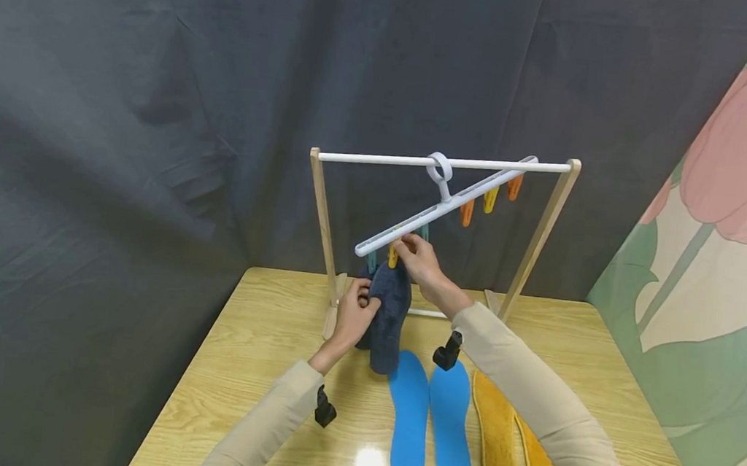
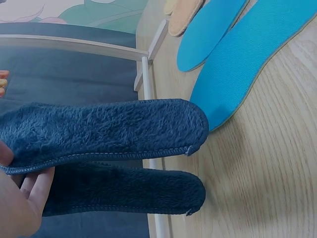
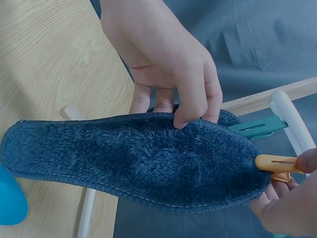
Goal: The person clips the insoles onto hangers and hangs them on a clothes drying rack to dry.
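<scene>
Two dark blue fuzzy insoles hang side by side below a white clip hanger (image 1: 444,208). With thumb and fingers, my left hand (image 1: 354,315) pinches the side edge of the front insole (image 3: 133,158). My right hand (image 1: 422,265) is at that insole's top end, its fingers pinching the yellow clip (image 3: 277,163). The clip's tip overlaps the insole's stitched edge. Behind it, the other insole (image 2: 129,191) hangs from a teal clip (image 3: 257,128), partly hidden by the front one.
The hanger hangs slanted from the white bar (image 1: 379,159) of a wooden-legged rack. Orange clips (image 1: 515,187) and another yellow clip (image 1: 491,200) line its far half. Two blue insoles (image 1: 408,426) and two orange-yellow fuzzy insoles (image 1: 495,440) lie on the wooden table (image 1: 257,370).
</scene>
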The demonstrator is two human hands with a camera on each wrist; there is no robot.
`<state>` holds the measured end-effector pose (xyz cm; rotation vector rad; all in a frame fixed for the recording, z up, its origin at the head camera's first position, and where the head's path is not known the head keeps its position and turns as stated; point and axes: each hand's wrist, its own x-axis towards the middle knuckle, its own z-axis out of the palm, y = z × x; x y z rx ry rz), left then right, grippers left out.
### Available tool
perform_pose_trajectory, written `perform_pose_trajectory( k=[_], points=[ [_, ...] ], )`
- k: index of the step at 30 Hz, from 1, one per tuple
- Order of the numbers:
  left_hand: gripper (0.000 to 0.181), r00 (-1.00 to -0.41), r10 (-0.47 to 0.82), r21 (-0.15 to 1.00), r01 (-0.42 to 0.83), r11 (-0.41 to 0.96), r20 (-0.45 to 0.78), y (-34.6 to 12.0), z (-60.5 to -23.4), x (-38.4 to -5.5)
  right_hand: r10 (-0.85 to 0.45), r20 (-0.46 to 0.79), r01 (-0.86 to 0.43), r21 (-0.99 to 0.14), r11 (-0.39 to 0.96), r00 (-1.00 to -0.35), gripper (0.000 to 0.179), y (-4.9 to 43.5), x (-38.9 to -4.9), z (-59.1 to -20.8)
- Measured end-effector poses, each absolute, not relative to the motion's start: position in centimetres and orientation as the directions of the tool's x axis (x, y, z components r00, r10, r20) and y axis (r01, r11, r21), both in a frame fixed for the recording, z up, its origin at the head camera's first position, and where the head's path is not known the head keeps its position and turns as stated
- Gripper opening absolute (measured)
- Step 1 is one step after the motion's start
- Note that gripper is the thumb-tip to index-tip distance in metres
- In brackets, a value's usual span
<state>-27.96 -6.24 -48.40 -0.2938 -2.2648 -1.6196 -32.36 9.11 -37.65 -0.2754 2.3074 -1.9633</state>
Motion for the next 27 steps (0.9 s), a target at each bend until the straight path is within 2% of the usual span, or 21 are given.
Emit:
perform_pose_trajectory(
  k=[27],
  points=[
    [0.03, -0.93, -0.018, 0.881, 0.341, 0.328, 0.367, -6.57, -49.16, -27.64, -0.206, 0.039, -0.061, -0.993, 0.103, -0.978, 0.05, 9.28, -32.57, -38.54]
  ],
)
